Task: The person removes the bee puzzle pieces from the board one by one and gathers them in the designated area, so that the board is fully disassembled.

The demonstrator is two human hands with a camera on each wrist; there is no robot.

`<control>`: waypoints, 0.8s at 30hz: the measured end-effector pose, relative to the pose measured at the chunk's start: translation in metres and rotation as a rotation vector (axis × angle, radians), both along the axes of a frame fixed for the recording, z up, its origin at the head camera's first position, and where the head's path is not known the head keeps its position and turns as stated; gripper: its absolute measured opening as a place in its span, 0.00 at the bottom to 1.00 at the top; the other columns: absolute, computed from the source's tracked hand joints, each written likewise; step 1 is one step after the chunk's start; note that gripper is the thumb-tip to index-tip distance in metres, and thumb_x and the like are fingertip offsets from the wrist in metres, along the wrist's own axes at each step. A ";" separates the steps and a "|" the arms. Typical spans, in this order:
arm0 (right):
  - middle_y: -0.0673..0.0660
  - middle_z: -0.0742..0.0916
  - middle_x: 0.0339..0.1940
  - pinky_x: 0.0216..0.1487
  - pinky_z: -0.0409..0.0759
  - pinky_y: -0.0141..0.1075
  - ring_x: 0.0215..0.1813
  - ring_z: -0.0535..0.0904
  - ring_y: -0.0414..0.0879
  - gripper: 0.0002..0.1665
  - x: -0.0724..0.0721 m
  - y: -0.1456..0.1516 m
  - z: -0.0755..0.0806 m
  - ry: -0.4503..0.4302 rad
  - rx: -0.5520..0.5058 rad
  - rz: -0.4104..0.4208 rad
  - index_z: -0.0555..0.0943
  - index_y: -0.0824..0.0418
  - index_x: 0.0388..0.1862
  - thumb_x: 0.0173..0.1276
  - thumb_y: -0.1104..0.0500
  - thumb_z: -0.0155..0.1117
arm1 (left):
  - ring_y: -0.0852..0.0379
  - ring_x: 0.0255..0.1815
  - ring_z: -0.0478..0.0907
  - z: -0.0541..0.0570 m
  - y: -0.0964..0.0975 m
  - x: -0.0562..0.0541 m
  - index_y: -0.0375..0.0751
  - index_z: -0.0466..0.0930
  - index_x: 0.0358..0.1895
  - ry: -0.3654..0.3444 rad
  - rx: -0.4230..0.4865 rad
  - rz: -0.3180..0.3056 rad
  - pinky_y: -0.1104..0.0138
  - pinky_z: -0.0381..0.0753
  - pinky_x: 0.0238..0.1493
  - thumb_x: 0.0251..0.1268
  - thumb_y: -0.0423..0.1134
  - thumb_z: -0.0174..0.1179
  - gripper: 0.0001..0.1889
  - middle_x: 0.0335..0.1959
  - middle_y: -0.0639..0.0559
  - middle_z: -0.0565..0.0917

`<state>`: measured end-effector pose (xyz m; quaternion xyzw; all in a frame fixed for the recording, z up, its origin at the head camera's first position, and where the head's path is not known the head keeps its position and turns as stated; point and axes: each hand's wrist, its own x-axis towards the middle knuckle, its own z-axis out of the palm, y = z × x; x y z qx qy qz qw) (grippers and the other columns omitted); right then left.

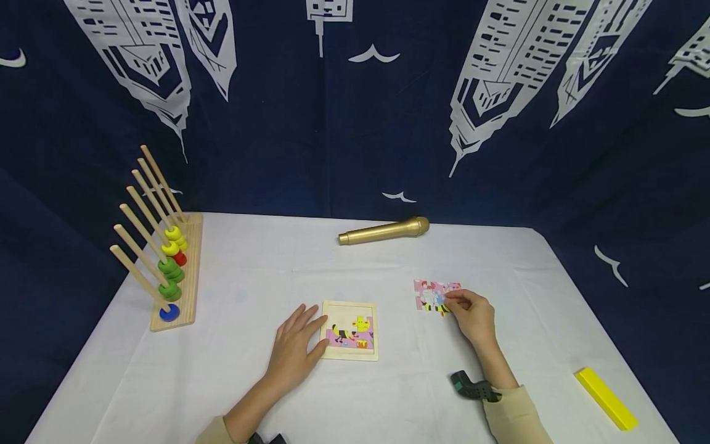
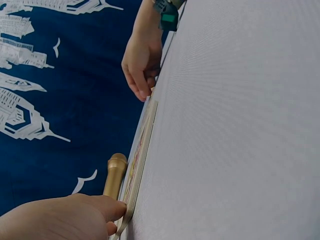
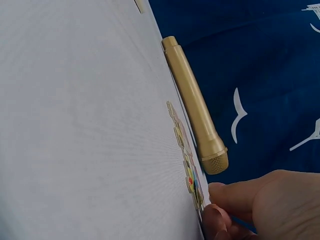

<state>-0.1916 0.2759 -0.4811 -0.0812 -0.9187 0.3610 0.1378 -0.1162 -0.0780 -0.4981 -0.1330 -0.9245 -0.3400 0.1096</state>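
Observation:
A small square wooden puzzle tray [image 1: 349, 356] lies at the middle front of the table, with a few pink and yellow pieces in its lower part. My left hand [image 1: 296, 351] rests at its left side, fingers spread and fairly straight, with thumb and fingertips touching the frame. To the right lies a cluster of pink picture puzzle pieces [image 1: 426, 293], seen edge-on in the right wrist view. My right hand [image 1: 474, 317] has thumb and forefinger pinched together on a puzzle piece at the cluster's right side. Its fingers partly hide that piece.
Behind the pieces lies a gold microphone [image 1: 385, 232]. A wooden peg stand [image 1: 191, 271] with coloured rings stands at the left. Near the right edge is a yellow bar [image 1: 606, 398]. A dark blue printed curtain [image 1: 360, 135] hangs behind the white table [image 1: 255, 259].

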 end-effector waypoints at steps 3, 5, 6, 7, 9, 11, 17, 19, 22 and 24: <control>0.61 0.88 0.30 0.25 0.72 0.25 0.26 0.75 0.36 0.07 0.001 -0.001 0.004 -0.015 -0.059 -0.014 0.86 0.65 0.39 0.63 0.64 0.68 | 0.37 0.74 0.60 0.001 0.000 0.000 0.36 0.80 0.58 -0.001 0.000 -0.001 0.41 0.60 0.67 0.59 0.37 0.67 0.22 0.67 0.39 0.74; 0.62 0.88 0.32 0.24 0.73 0.25 0.26 0.75 0.34 0.08 0.002 -0.003 0.009 -0.018 -0.104 -0.026 0.86 0.65 0.41 0.64 0.64 0.67 | 0.37 0.74 0.60 0.001 0.001 0.000 0.36 0.80 0.58 -0.003 -0.001 -0.002 0.41 0.60 0.67 0.59 0.37 0.67 0.22 0.67 0.39 0.74; 0.62 0.88 0.33 0.24 0.74 0.24 0.26 0.76 0.33 0.08 0.002 -0.004 0.012 -0.018 -0.126 -0.029 0.86 0.65 0.42 0.65 0.64 0.66 | 0.37 0.74 0.60 0.001 0.001 0.000 0.36 0.80 0.58 -0.005 0.000 -0.003 0.41 0.60 0.67 0.59 0.37 0.67 0.22 0.67 0.39 0.74; 0.62 0.88 0.34 0.24 0.74 0.24 0.27 0.76 0.32 0.09 0.003 -0.007 0.015 -0.015 -0.149 -0.030 0.85 0.65 0.44 0.65 0.65 0.66 | 0.37 0.74 0.59 0.001 0.001 0.000 0.36 0.80 0.58 -0.006 0.001 -0.003 0.41 0.60 0.67 0.59 0.37 0.67 0.22 0.67 0.39 0.74; 0.63 0.87 0.38 0.26 0.74 0.23 0.29 0.77 0.31 0.12 0.005 -0.013 0.020 -0.019 -0.175 -0.021 0.84 0.65 0.47 0.65 0.65 0.65 | 0.37 0.74 0.59 0.002 0.001 0.000 0.36 0.80 0.58 -0.006 0.003 -0.003 0.41 0.60 0.67 0.59 0.37 0.67 0.22 0.67 0.39 0.73; 0.63 0.87 0.41 0.28 0.75 0.24 0.32 0.77 0.31 0.14 0.007 -0.021 0.026 -0.030 -0.203 0.009 0.83 0.64 0.51 0.66 0.64 0.65 | 0.37 0.74 0.59 0.002 0.002 0.000 0.36 0.80 0.58 -0.006 0.003 -0.002 0.41 0.60 0.67 0.59 0.37 0.67 0.22 0.67 0.39 0.74; 0.62 0.85 0.48 0.30 0.74 0.27 0.38 0.77 0.39 0.19 0.014 -0.058 0.031 -0.082 -0.237 0.179 0.81 0.62 0.55 0.65 0.62 0.68 | 0.37 0.74 0.60 0.001 0.002 0.000 0.36 0.80 0.58 -0.007 0.001 -0.001 0.41 0.60 0.67 0.59 0.37 0.67 0.22 0.67 0.39 0.74; 0.62 0.85 0.49 0.31 0.74 0.28 0.39 0.77 0.43 0.20 0.017 -0.072 0.030 -0.086 -0.231 0.234 0.81 0.62 0.55 0.63 0.62 0.69 | 0.37 0.74 0.60 0.001 0.002 0.000 0.36 0.80 0.58 -0.009 -0.004 0.000 0.41 0.60 0.67 0.59 0.37 0.67 0.22 0.67 0.39 0.74; 0.61 0.84 0.48 0.34 0.75 0.29 0.41 0.77 0.46 0.21 0.021 -0.093 0.030 -0.083 -0.221 0.304 0.82 0.61 0.54 0.60 0.64 0.71 | 0.37 0.74 0.60 0.001 0.001 0.000 0.36 0.80 0.58 -0.011 -0.005 0.001 0.41 0.60 0.67 0.59 0.37 0.67 0.22 0.67 0.39 0.74; 0.61 0.84 0.48 0.35 0.75 0.29 0.41 0.77 0.47 0.21 0.023 -0.104 0.030 -0.078 -0.226 0.344 0.82 0.61 0.53 0.59 0.64 0.72 | 0.37 0.74 0.60 0.001 0.001 0.000 0.36 0.80 0.58 -0.008 -0.004 0.002 0.41 0.60 0.67 0.59 0.37 0.67 0.22 0.67 0.39 0.74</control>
